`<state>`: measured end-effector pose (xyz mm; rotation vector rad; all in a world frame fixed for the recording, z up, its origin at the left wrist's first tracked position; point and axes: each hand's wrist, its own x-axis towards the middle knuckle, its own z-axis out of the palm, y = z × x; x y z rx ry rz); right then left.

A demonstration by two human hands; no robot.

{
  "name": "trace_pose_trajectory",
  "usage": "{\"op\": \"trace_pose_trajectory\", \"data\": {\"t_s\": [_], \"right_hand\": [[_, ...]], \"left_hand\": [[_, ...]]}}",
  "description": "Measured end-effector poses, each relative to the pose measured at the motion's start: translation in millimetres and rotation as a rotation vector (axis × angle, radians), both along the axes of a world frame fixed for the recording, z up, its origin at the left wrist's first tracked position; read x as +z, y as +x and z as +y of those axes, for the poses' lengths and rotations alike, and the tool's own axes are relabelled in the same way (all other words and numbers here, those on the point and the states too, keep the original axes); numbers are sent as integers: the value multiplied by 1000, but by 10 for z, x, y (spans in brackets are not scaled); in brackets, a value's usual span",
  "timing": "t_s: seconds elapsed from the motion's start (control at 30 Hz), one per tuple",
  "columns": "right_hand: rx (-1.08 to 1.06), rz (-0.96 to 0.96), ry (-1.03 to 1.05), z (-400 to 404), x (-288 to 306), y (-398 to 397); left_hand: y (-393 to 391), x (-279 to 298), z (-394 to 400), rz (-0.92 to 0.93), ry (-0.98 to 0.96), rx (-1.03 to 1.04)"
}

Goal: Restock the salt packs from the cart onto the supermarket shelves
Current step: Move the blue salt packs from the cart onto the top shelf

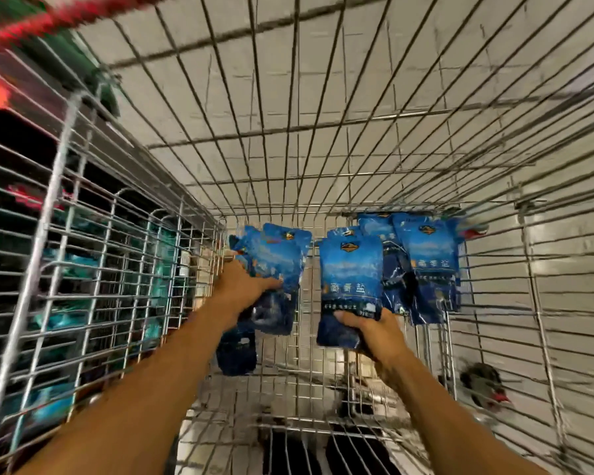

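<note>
My right hand grips one blue salt pack by its lower end, thumb across the front, holding it upright inside the wire cart. Just left of that pack, my left hand clasps a bunch of salt packs, fingers curled over their faces; another dark blue pack lies below it on the cart's mesh floor. To the right of the held pack, more blue packs lean against the cart's far wall. Outside the cart's right side, a caster wheel shows above pale floor tiles.
</note>
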<state>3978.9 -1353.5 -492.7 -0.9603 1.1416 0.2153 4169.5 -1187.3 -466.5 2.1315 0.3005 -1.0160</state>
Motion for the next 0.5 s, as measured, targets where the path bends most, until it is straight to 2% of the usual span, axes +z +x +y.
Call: {"op": "trace_pose_trajectory", "data": {"t_s": [0.07, 0.2, 0.3, 0.5], "right_hand": [[8, -31, 9, -66, 268, -7], [21, -121, 8, -146, 909, -25], [23, -195, 16, -174, 1415, -49], [-15, -312, -18, -118, 2459, -48]], "left_hand": [[-52, 272, -37, 92, -58, 48], [-159, 939, -26, 150, -192, 152], [-197, 1477, 18, 104, -283, 176], [-275, 2649, 165, -122, -409, 205]]}}
